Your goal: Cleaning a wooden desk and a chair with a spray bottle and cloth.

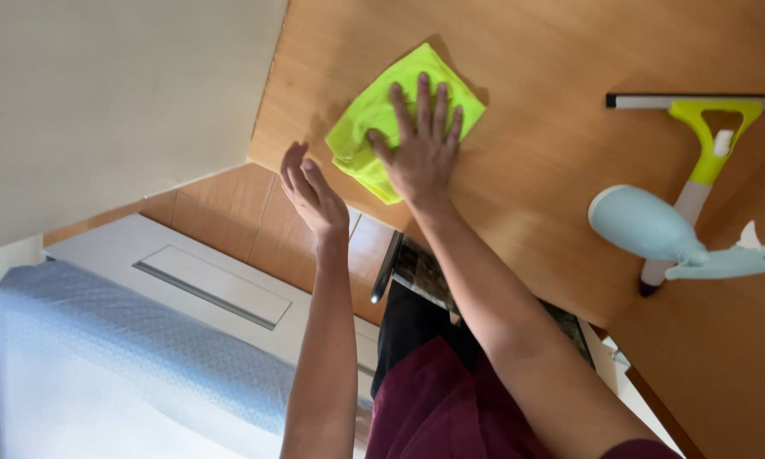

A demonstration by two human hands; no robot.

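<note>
While the right hand (422,153) presses a green cloth (374,119), a squeegee (697,127) lies near.

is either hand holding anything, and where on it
Nothing is gripped. The right hand lies flat, fingers spread, pressing the middle of the green cloth onto the wood surface. The left hand is open and empty.

Bright yellow-green cloth (382,119), soft and crumpled, folded into a rough square. Lying flat on brown wood, upper middle of the frame. Partly covered on its lower right part. One corner pointing up.
</note>
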